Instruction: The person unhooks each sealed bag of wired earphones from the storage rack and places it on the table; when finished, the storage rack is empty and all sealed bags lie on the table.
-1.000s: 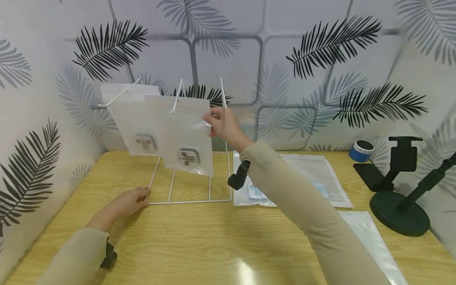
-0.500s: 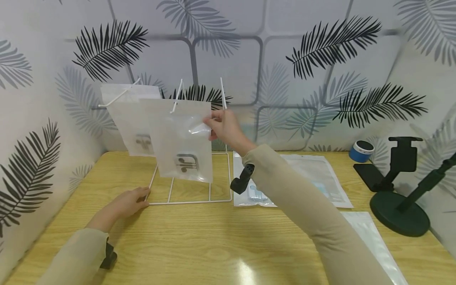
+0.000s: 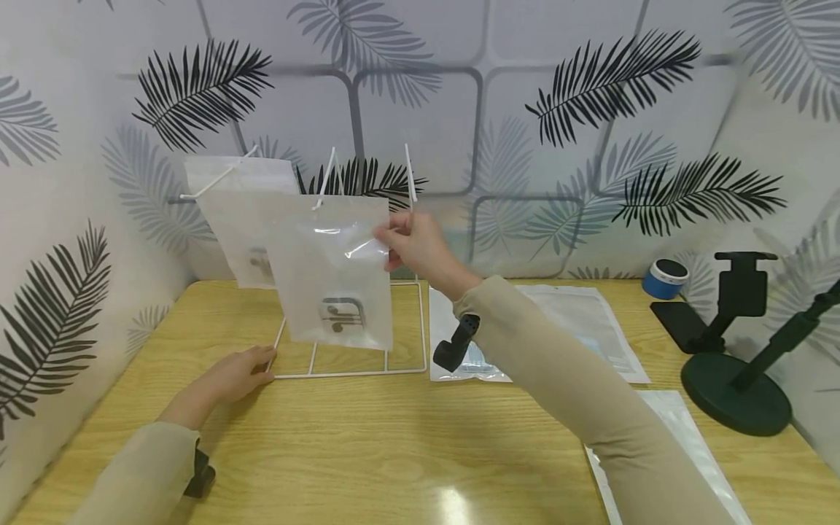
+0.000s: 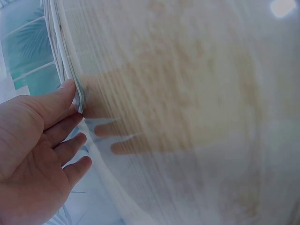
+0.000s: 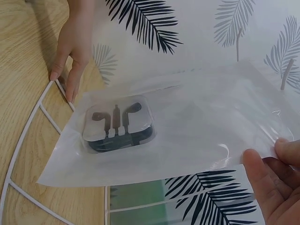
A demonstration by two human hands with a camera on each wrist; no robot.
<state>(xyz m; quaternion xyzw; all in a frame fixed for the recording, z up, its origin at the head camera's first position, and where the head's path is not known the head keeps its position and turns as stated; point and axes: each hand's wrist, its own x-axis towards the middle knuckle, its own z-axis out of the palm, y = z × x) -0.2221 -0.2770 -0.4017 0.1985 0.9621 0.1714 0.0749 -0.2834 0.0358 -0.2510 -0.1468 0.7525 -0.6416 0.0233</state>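
From the head, your right hand (image 3: 420,244) pinched the right edge of the front bag (image 3: 328,270), near its top; the gap between thumb and forefinger was taken up by the film. The front bag hung above the base of the white wire rack (image 3: 354,374), its top edge meeting the tip of the middle hook (image 3: 326,179); you could not tell whether the hook passed through it. The rear bag (image 3: 226,233) hung at the left hook, partly covered. Your left hand (image 3: 239,373) was at the rack's near left corner. Only this view took in the flat bag (image 3: 604,321) beside the rack, the near bag (image 3: 676,415) partly under your sleeve, the blue cylinder (image 3: 664,278) and the black stand (image 3: 741,292).

The left wrist view brought out what the head view kept small: your thumb and a finger closed on the rack's corner, other fingers loosely bent off it, and their reflection in the glossy tabletop (image 4: 197,108).

The right wrist view made the front bag's contents plain: dark earphones (image 5: 117,119), two buds with a plug between, in a rounded case. Your thumb and forefinger nipped the film, other fingers curling behind.
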